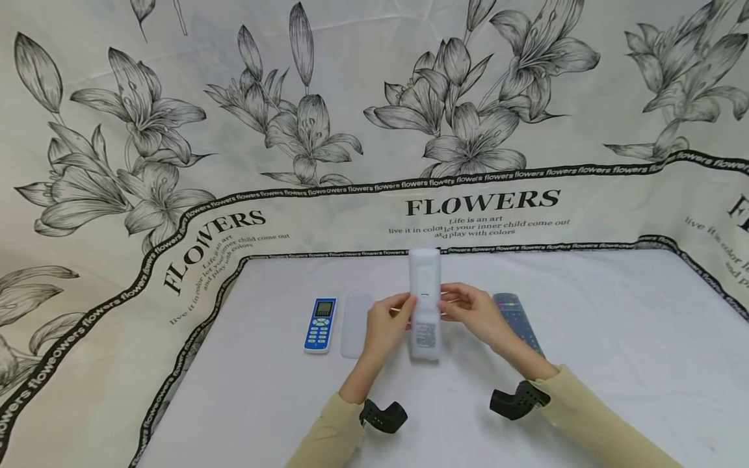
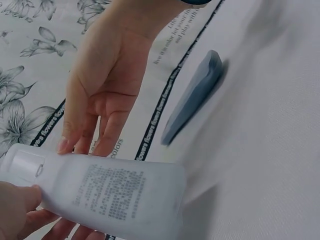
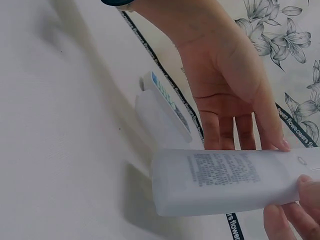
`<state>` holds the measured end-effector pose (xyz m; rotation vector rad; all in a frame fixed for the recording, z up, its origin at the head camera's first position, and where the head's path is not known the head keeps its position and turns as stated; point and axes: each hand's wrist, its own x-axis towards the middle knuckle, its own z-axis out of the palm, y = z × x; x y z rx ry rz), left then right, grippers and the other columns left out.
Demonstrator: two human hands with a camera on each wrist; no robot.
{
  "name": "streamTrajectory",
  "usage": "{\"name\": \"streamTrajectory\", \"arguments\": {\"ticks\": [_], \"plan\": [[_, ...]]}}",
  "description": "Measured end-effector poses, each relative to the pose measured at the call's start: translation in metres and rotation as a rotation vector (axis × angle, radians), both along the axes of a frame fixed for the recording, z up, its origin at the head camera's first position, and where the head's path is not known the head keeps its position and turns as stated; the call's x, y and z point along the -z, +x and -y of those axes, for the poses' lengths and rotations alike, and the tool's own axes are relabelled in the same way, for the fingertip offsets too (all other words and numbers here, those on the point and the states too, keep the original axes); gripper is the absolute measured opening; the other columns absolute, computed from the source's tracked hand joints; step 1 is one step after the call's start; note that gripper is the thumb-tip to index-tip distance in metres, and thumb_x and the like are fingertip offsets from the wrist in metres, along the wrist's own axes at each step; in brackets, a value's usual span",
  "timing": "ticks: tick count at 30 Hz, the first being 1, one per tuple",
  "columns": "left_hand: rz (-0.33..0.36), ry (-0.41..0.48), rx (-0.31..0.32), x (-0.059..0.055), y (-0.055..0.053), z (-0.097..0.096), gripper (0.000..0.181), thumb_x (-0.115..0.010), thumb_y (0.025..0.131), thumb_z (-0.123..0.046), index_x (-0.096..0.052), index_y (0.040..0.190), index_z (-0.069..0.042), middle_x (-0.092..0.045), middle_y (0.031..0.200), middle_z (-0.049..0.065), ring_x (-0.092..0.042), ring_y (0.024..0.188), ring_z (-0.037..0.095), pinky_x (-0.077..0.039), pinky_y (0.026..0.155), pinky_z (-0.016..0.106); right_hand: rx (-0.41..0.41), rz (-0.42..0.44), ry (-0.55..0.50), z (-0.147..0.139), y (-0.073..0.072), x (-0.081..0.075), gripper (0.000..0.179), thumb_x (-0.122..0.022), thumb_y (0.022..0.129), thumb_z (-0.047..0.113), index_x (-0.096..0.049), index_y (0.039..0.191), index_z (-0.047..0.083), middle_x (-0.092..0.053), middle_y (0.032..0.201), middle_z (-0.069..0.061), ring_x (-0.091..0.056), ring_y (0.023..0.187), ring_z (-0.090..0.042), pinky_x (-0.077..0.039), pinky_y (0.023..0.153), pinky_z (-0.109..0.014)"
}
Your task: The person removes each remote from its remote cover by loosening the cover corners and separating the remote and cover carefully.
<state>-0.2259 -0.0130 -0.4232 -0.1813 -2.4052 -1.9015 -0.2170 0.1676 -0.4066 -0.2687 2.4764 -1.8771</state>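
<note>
Together, the left hand (image 1: 384, 327) and right hand (image 1: 476, 315) pinch a white remote control (image 1: 425, 276) between their fingers (image 3: 245, 131).

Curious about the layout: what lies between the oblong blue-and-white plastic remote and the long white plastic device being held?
A pale, flat oblong piece, material unclear, then the left hand holding the device; the head view shows this.

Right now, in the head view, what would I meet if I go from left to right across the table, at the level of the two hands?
Blue-and-white remote control → pale translucent rectangular piece → left hand → upright white remote control → right hand → dark blue-grey remote control.
</note>
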Motion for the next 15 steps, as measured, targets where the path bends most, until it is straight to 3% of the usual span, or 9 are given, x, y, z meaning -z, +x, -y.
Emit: {"name": "streamTrajectory", "arguments": {"ticks": [10, 15], "plan": [[0.034, -0.088, -0.065, 0.0024, 0.0026, -0.0024, 0.029, -0.062, 0.093, -0.022, -0.070, 0.110, 0.000, -0.069, 0.083, 0.011, -0.061, 0.058, 0.009, -0.051, 0.051, 0.019, -0.009, 0.139, -0.028, 0.0017, -0.0045, 0.0061, 0.047, -0.059, 0.094, 0.010, -0.044, 0.134, -0.011, -0.060, 0.114, -0.027, -0.066, 0.087, -0.008, -0.058, 0.082, -0.033], [0.073, -0.087, -0.061, 0.0051, 0.0017, -0.0037, 0.028, -0.061, 0.091, -0.016, -0.069, 0.112, 0.001, -0.068, 0.082, 0.010, -0.062, 0.060, 0.010, -0.052, 0.050, 0.020, -0.004, 0.170, -0.025, 0.0012, -0.0077, 0.0095, 0.047, -0.058, 0.095, 0.008, -0.043, 0.135, -0.011, -0.060, 0.115, -0.027, -0.065, 0.087, -0.008, -0.058, 0.081, -0.031]]}}
